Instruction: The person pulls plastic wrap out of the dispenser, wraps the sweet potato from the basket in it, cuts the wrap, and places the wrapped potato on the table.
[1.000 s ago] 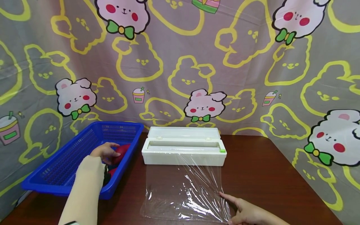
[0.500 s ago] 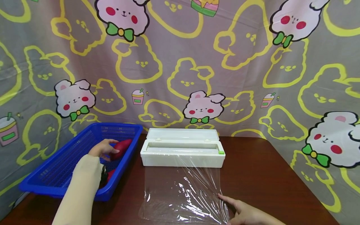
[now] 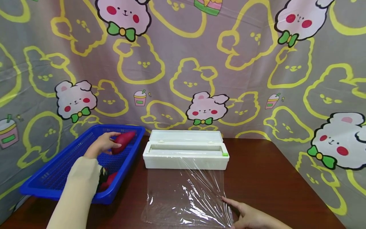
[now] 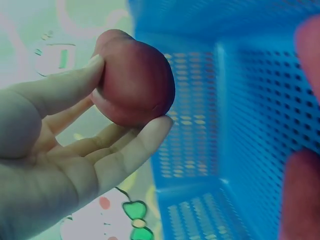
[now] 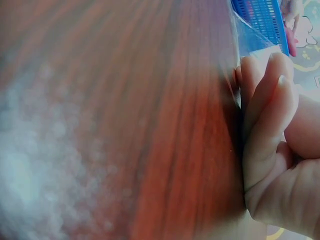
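Observation:
My left hand (image 3: 104,144) grips a red-skinned sweet potato (image 3: 124,141), raised within the far right part of the blue basket (image 3: 40,192). In the left wrist view, thumb and fingers close round the rounded end of this sweet potato (image 4: 137,82). Another red one (image 3: 110,180) lies near the basket's front right corner, partly behind the left wrist. At the lower right, my right hand (image 3: 251,216) pinches the gathered corner of a sheet of cling film (image 3: 183,197). The film runs over the table from a white dispenser box (image 3: 186,163) whose lid stands up.
A dark brown wooden table (image 3: 257,168) bears everything. Behind it hangs a curtain (image 3: 177,41) with cartoon rabbits, reaching round both sides. The dispenser has a small green slider (image 3: 225,154) at its right end and stands just right of the basket.
My left hand has lifted the sweet potato up from lower in the basket, showing more of the basket floor. The right hand and the film stay in place.

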The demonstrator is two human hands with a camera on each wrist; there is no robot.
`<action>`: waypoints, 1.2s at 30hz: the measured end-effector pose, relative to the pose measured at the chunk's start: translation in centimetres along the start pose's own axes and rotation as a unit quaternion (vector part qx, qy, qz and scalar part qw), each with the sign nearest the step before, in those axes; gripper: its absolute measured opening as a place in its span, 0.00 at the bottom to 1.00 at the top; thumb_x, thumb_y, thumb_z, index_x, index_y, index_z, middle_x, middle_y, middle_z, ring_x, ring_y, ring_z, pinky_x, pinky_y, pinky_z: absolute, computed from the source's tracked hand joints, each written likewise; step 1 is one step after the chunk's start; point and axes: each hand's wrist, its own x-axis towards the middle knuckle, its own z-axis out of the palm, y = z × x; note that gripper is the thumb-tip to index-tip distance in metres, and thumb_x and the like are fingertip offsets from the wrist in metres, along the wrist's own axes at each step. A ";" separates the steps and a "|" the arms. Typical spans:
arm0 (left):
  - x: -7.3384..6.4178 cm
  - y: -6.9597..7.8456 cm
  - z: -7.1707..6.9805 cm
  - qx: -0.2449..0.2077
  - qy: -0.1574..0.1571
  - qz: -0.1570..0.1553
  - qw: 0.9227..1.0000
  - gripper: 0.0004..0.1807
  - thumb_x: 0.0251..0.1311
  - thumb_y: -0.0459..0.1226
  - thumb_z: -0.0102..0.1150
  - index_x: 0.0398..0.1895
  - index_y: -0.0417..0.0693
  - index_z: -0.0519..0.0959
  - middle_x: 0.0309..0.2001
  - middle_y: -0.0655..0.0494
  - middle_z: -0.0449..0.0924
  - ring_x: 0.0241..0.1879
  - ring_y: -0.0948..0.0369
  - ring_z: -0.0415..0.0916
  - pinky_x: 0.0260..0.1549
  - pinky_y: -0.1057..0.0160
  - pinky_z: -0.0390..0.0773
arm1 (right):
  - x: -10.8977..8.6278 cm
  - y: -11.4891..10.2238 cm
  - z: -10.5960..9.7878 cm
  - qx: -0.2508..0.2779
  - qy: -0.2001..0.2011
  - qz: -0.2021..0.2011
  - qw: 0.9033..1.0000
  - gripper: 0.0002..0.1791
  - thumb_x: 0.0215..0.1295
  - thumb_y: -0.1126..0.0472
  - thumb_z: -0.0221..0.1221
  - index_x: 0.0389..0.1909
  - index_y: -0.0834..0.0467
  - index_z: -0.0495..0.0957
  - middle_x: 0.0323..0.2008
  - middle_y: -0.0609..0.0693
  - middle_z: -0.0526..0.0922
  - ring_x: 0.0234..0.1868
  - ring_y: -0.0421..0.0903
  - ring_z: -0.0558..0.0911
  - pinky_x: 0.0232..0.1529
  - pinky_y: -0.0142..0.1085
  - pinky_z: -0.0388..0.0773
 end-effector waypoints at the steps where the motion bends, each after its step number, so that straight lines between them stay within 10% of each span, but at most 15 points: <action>1: -0.1 0.3 0.0 0.004 0.003 0.010 1.000 0.34 0.56 0.30 0.55 0.63 0.29 0.52 0.52 0.22 0.59 0.44 0.38 0.70 0.30 0.52 0.77 | 0.0 0.1 0.0 0.006 -0.006 -0.010 1.000 0.47 0.50 0.71 0.61 0.65 0.70 0.39 0.37 0.55 0.71 0.17 0.35 0.71 0.19 0.24 0.69; 5: -0.3 1.9 0.0 0.021 0.015 0.042 0.999 0.34 0.56 0.31 0.55 0.63 0.30 0.53 0.52 0.22 0.60 0.37 0.43 0.74 0.28 0.55 0.78 | -0.1 0.2 0.2 0.021 -0.015 -0.033 0.999 0.49 0.50 0.70 0.61 0.64 0.69 0.37 0.17 0.45 0.69 0.14 0.32 0.69 0.15 0.22 0.66; 13: -0.6 4.5 0.1 0.021 0.036 0.077 0.996 0.34 0.56 0.32 0.57 0.65 0.36 0.54 0.53 0.25 0.61 0.39 0.42 0.73 0.29 0.56 0.78 | -0.5 -0.3 0.6 -0.010 0.023 0.032 0.999 0.49 0.51 0.64 0.63 0.67 0.62 0.41 0.10 0.45 0.73 0.10 0.32 0.71 0.08 0.22 0.62; 36: -1.8 9.2 7.1 -0.049 -0.084 0.207 0.974 0.30 0.54 0.28 0.57 0.62 0.38 0.62 0.51 0.32 0.68 0.45 0.46 0.72 0.27 0.58 0.78 | -0.5 -0.6 0.7 0.005 0.007 0.031 0.999 0.48 0.54 0.64 0.61 0.67 0.62 0.38 0.12 0.47 0.75 0.09 0.34 0.72 0.07 0.23 0.64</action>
